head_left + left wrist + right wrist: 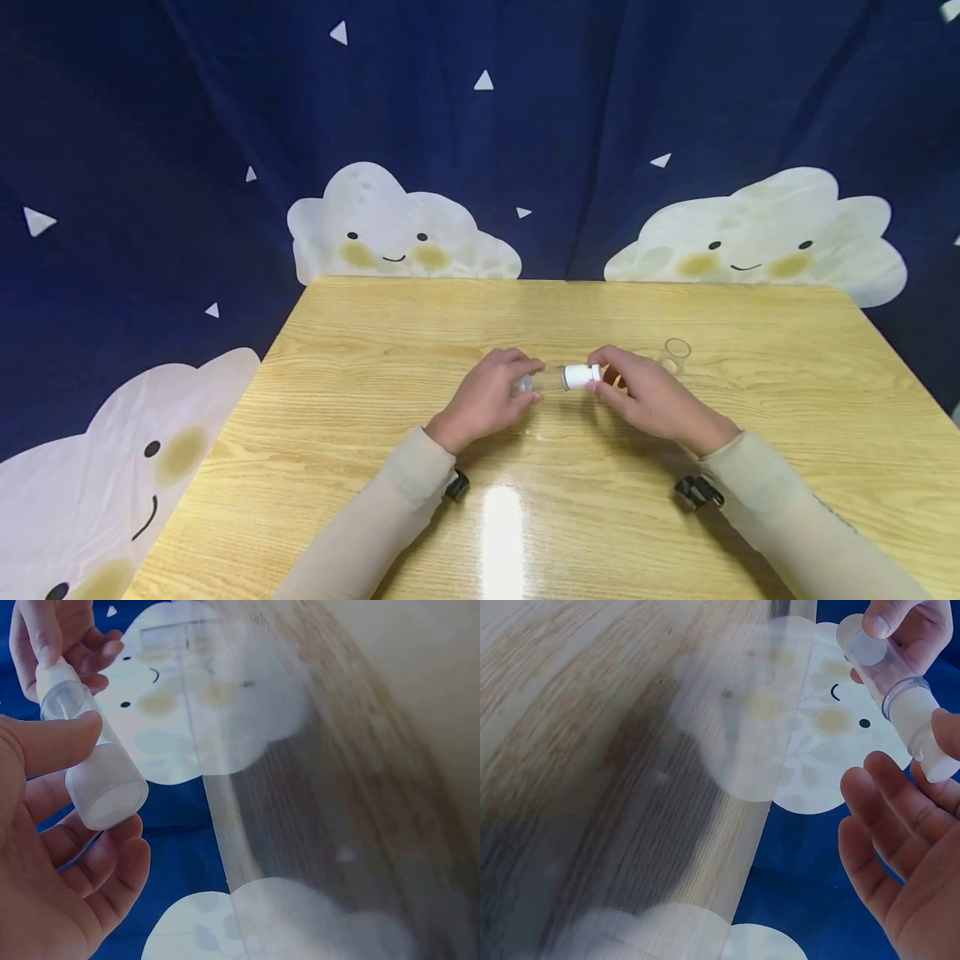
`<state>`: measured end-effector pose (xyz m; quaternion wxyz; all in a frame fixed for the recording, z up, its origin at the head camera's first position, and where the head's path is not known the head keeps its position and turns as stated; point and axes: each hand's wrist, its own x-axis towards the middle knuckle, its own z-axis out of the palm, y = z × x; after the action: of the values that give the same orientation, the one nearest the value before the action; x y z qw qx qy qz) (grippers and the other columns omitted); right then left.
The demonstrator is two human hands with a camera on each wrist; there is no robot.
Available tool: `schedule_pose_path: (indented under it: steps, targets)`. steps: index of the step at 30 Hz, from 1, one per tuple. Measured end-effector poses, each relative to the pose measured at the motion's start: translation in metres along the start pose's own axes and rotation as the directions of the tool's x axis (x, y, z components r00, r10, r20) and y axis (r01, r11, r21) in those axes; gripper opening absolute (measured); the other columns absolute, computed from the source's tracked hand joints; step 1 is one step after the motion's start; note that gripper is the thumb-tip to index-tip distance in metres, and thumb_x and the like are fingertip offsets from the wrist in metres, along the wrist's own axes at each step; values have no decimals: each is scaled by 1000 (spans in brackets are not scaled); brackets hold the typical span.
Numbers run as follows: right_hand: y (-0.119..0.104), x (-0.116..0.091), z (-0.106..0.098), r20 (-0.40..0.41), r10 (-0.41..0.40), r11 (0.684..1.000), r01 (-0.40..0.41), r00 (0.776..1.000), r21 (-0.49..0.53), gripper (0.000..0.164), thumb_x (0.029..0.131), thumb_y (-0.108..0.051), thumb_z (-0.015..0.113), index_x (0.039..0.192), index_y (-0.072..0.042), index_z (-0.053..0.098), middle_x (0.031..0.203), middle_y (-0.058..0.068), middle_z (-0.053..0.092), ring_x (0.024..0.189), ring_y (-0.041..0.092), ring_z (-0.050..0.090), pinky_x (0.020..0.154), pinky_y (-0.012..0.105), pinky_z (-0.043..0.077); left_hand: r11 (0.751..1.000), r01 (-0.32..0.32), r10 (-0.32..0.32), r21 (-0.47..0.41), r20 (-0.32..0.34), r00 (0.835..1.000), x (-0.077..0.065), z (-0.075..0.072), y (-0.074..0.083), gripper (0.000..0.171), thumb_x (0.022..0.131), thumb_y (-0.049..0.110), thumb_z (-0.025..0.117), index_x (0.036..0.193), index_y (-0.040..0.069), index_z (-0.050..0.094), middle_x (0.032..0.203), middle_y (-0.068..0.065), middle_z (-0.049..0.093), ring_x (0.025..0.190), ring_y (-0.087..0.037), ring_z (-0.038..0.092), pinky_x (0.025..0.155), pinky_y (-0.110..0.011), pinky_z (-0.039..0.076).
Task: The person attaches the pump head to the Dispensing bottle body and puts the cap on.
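Observation:
A small clear bottle with a white pump top [579, 377] is held lying sideways between both hands, close over the table. My left hand [493, 392] grips its base end, thumb on one side and fingers on the other. In the left wrist view the bottle's whitish base [109, 787] faces the camera. The right hand [648, 387] pinches the white top at the other end between thumb and fingers. The right wrist view shows the clear body [881, 667] running from the white collar to the left hand's fingers.
Just beyond the right hand, a clear open-rimmed cap [676, 357] stands on the wooden table [390, 325]. Behind the table hangs a dark blue curtain [555, 125] printed with clouds and triangles. Black straps [697, 492] show at both wrists.

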<state>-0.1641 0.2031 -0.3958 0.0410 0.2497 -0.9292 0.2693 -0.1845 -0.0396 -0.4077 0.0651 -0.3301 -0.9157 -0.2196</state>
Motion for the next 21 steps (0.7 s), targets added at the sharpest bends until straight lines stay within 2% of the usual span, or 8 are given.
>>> schedule_pose_path:
  steps: [9, 16, 21]
  targets:
    - [-1, 3, 0, -2, -9, 1000, 9, 1000, -2, 21, 89, -33, 57, 105, -20, 53, 79, -6, 60, 66, 6, 53, 54, 19, 43, 999, 19, -20, 26, 3, 1000, 1, -1, 0, 40, 80, 27, 69, 118, 18, 61, 109, 3, 63, 99, -14, 57, 80, -26, 49]
    - [3, 0, -6, -43, -21, 999, 19, 999, -31, 38, 86, -30, 62, 120, -17, 52, 99, -7, 61, 74, 6, 57, 57, 21, 46, 999, 53, -53, 6, -9, 999, 1, -2, -3, 39, 80, 26, 69, 117, 18, 62, 107, 4, 63, 95, -12, 57, 76, -25, 49]
    - [14, -7, -19, -57, 9, 998, -13, 998, -58, 39, 89, -30, 58, 123, -14, 51, 104, -2, 64, 78, 6, 58, 66, 28, 50, 999, 48, -48, -6, -8, 999, 1, -2, -3, 39, 80, 25, 69, 118, 18, 61, 106, 3, 63, 91, -11, 57, 74, -24, 48]
